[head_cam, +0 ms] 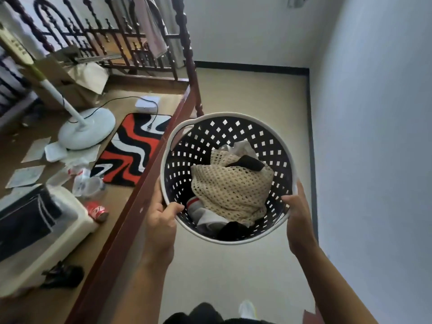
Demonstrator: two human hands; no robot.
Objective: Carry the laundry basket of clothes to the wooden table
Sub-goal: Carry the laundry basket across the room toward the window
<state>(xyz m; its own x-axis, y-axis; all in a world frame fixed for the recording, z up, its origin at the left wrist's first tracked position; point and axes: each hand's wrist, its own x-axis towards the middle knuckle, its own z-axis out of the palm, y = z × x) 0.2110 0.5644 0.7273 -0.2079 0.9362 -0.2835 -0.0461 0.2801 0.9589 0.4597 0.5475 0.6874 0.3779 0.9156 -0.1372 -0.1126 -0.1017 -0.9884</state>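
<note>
A: Head view, quick. Where's the laundry basket?

B: Held out in front at arm's reach, off the floor, over the pale floor of a narrow passage. Round, black perforated wall, white rim, opening tipped toward the camera. Clothes piled inside: cream mesh knit on top, dark and white pieces under it.

A: Hands?

B: Left hand clamped on the near-left rim, thumb over the edge. Right hand clamped on the near-right rim, fingers curled inside. Both equally close, basket dead centre between them.

A: Wooden table?

B: Can't confirm. A red-brown wooden rail runs diagonally, just left of the basket; beyond it a fan base, red-black rug, scattered clutter. Wall on the right.

A: Next move?

B: My guess: carry on forward, mind the rail by the left hand.
</note>
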